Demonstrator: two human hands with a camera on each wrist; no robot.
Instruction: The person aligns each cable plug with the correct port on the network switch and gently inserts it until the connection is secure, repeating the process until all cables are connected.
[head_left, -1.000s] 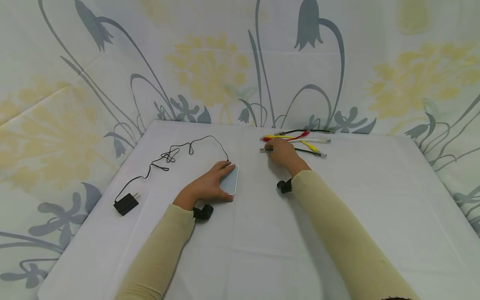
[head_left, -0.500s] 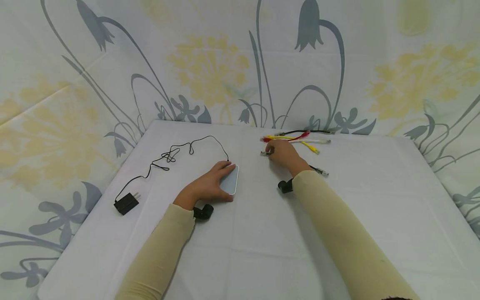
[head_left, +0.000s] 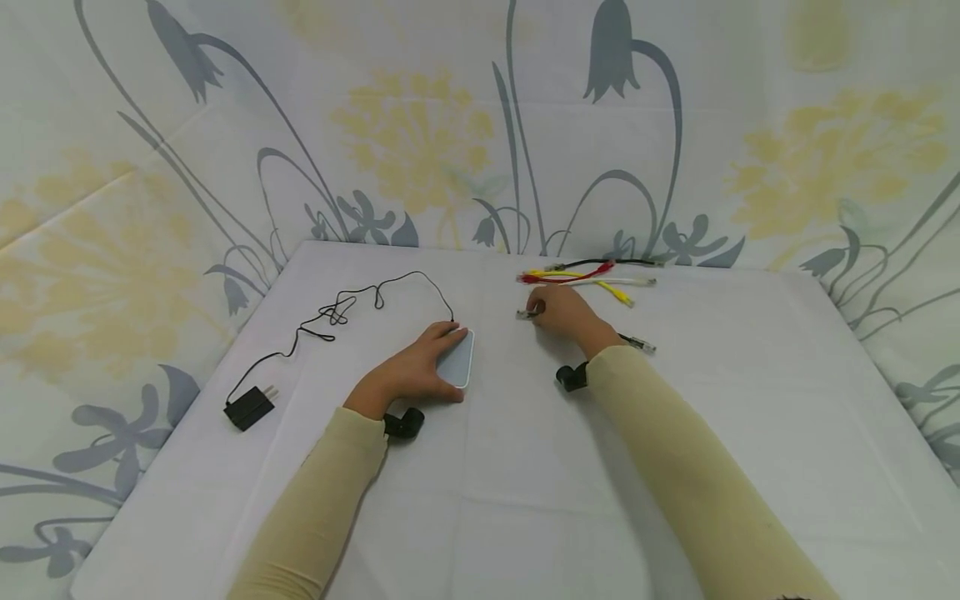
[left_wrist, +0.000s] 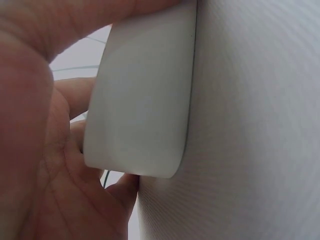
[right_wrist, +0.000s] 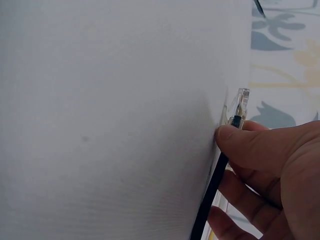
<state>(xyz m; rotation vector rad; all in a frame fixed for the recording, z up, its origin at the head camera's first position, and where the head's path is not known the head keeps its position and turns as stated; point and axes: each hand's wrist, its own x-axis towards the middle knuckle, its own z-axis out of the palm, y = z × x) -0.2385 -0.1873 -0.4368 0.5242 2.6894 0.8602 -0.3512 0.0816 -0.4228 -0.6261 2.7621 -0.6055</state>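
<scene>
My left hand [head_left: 405,368] grips a small white box [head_left: 456,363] with a grey top, thumb on the near edge and fingers at the far edge. Its smooth pale side wall [left_wrist: 142,100] fills much of the left wrist view. A thin black cord runs into the box's far end. My right hand [head_left: 572,313] pinches a short black network cable [right_wrist: 216,175] just behind its clear plug [right_wrist: 241,102]. The cable's other plug [head_left: 639,343] shows beyond the wrist; its middle is hidden by the hand in the head view.
Behind the right hand lie several network cables: a red one [head_left: 543,279], a yellow one [head_left: 618,295], a white one [head_left: 636,282] and another black one [head_left: 607,262]. A black power adapter [head_left: 249,408] rests at left, its tangled cord [head_left: 333,312] leading to the box. Floral cloth hangs behind the table.
My right hand has drawn the black network cable slightly nearer, away from the other cables, and its right end has swung toward me. The left hand and white box stay put.
</scene>
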